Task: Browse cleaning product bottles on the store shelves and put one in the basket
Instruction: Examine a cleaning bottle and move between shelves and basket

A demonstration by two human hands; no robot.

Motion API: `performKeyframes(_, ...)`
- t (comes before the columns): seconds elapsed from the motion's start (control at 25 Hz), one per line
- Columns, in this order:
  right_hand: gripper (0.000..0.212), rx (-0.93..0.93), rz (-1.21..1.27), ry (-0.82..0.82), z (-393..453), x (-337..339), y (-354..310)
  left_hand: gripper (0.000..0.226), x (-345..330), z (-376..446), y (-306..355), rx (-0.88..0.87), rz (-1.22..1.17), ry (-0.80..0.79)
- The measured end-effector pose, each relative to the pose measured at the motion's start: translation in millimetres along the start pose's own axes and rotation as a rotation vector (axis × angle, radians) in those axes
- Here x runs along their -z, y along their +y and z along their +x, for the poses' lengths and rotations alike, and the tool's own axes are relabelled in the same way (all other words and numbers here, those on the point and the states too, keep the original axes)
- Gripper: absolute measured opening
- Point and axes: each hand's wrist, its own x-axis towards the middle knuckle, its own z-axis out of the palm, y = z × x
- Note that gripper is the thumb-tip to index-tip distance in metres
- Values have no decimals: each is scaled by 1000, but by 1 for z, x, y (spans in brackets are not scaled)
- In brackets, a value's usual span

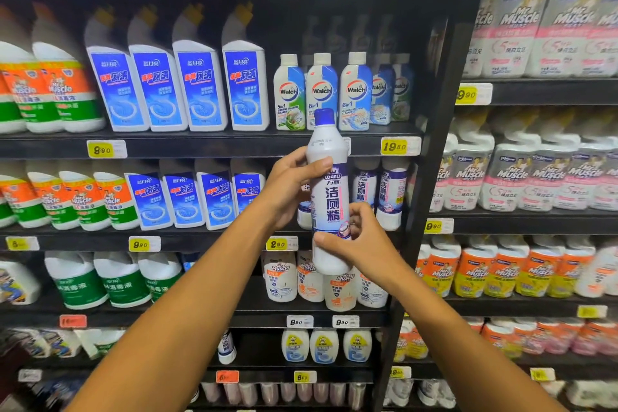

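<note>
Held upright before the shelves (214, 145), the toilet cleaner bottle (329, 191) sits gripped by the left hand (291, 187) above and right hand (363, 244) below; keep both steady, label forward, while reading.

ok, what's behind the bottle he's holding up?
Behind the held bottle sit matching bottles on the shelf, and a Walch bottle above. It covers part of that row and a price tag; the left hand hides more.
</note>
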Motion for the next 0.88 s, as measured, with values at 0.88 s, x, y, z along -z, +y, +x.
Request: performKeyframes(0.88,67,207,15,-15,32,21,-5,76,1,-21,19,-302,402,-258)
